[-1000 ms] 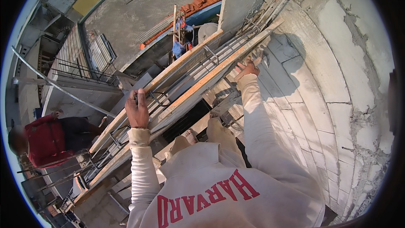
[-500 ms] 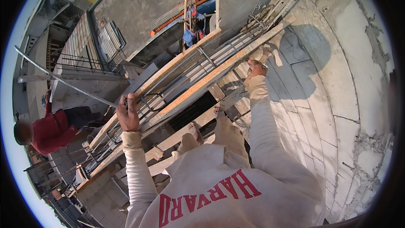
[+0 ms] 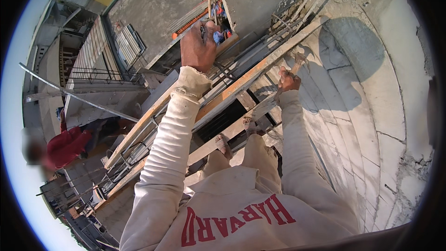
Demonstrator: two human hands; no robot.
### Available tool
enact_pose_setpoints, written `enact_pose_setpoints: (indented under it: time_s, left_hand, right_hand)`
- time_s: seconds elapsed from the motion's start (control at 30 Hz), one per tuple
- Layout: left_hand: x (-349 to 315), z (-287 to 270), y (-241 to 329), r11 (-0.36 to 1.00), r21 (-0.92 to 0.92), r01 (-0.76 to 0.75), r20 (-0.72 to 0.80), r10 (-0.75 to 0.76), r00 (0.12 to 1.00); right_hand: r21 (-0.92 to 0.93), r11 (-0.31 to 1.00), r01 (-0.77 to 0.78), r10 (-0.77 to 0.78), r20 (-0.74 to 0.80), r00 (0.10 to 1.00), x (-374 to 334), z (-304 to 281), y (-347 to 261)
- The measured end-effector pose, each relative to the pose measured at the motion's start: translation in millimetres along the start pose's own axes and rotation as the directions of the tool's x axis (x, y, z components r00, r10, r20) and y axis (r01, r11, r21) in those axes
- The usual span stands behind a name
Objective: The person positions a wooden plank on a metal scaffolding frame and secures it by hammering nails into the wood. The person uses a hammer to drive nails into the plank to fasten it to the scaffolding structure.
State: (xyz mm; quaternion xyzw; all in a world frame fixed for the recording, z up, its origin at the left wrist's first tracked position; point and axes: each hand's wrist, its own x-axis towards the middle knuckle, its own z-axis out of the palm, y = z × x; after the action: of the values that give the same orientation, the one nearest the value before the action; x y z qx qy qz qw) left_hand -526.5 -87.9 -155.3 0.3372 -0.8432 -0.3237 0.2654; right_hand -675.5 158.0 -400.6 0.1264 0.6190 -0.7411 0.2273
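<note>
My left hand [image 3: 199, 50] is raised over the far side of a long, narrow wooden form, its fingers closed; whatever they may hold is hidden. My right hand [image 3: 289, 81] is wrapped round the handle of a hammer [image 3: 298, 59], whose head points up beside the block wall. Between my hands runs the form's near board [image 3: 258, 73], orange-brown along its top edge. The far board [image 3: 153, 110] lies parallel to it, partly behind my left arm. Steel reinforcing bars with bent ties [image 3: 224, 72] lie between the boards.
My feet [image 3: 224, 145] stand on planks [image 3: 204, 152] beside a dark gap. A pale block wall [image 3: 344, 144] rises at my right. Another person in a red top [image 3: 69, 146] is at the far left, near a long thin bar [image 3: 74, 94]. Corrugated sheets [image 3: 127, 44] lie beyond.
My left hand has moved right and away from me, off the far board's left part. My right hand with the hammer has shifted slightly. The view has moved a little.
</note>
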Motion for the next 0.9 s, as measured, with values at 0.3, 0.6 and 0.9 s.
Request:
enact_pose_setpoints:
  time_s: [0.3,0.6,0.9]
  left_hand:
    - [19.9,56.8,-17.3,0.988,-0.155,-0.021,0.004,0.022,1.000]
    - [17.9,52.1,-17.0,0.991,-0.135,-0.007,-0.010,0.006,1.000]
    - [17.1,47.3,-19.5,0.991,-0.133,-0.015,0.000,0.015,1.000]
  right_hand:
    - [-0.029,1.000,-0.010,0.009,-0.048,0.999,6.7,4.6,24.3]
    - [-0.115,0.992,0.049,-0.059,-0.083,0.995,10.4,2.1,21.8]
    - [-0.147,0.986,0.074,-0.085,-0.068,0.994,11.3,-0.8,28.5]
